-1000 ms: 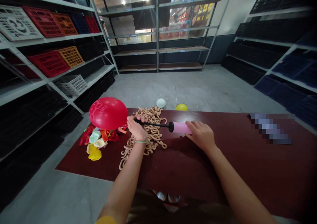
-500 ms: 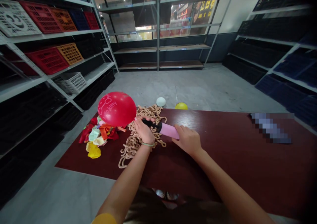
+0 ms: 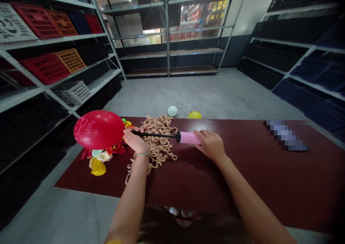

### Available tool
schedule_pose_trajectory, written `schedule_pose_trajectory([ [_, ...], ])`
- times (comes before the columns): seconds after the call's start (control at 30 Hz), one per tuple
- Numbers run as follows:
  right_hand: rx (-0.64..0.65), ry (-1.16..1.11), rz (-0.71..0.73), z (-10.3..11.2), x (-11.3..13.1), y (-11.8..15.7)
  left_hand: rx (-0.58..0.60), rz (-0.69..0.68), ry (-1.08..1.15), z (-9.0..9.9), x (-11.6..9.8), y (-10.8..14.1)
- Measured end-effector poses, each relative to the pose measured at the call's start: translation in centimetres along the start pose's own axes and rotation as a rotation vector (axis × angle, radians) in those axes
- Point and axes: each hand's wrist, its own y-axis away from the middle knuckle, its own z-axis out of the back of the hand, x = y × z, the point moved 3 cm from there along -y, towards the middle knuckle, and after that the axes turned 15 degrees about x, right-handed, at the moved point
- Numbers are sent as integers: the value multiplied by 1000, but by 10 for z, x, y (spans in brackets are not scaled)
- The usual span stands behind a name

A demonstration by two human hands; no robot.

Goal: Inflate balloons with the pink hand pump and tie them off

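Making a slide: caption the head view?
Left hand holds the black end of the pump, beside the red balloon; right hand, the pink barrel.

I see room to pass along the bench between the right hand and the pixelated item; leftward, the red balloon and tan strands bar the way.

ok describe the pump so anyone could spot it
Find the dark red table. Over it, the balloon pump stretches between left hand and right hand. Unlike the inflated red balloon and beige curly strands nearby, it has a pink barrel and thin black rod.
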Motion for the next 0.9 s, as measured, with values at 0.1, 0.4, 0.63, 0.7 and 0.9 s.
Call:
schedule_pose_trajectory([
  [0.1, 47, -28, -9, -4, 15, -1, -19, 41, 11, -5, 10, 10],
  [0.4, 152, -109, -1, -10, 53, -2, 262, 234, -6, -24, 56, 57],
  [0.63, -4, 44, -65, -11, -6, 1, 192, 185, 28, -31, 42, 14],
  [0.7, -22, 64, -102, -9, -16, 2, 155, 177, 39, -26, 40, 3],
  [0.9, 50, 41, -63, -3, 16, 1, 49, 168, 52, -4, 46, 6],
])
